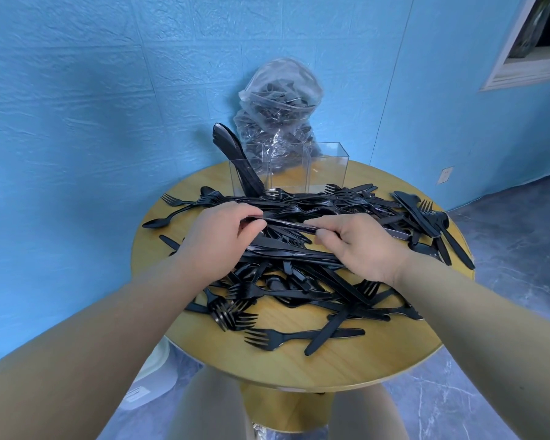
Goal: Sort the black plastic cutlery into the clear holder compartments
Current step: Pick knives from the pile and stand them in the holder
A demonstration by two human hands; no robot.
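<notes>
A heap of black plastic forks, knives and spoons [299,281] covers most of the round wooden table [346,360]. My left hand [216,239] and my right hand [359,246] hover over the heap's middle. Between them they pinch a small bundle of black knives [286,224], one hand at each end. At the table's far edge stands the clear holder [327,169] with three compartments. Several black knives [235,154] stand upright in its left compartment. The middle and right compartments look empty.
A clear plastic bag [280,103] holding more black cutlery leans on the blue wall behind the holder. Loose forks [267,338] lie near the table's front edge. Grey tiled floor surrounds the table, and a white object [153,376] sits on it at lower left.
</notes>
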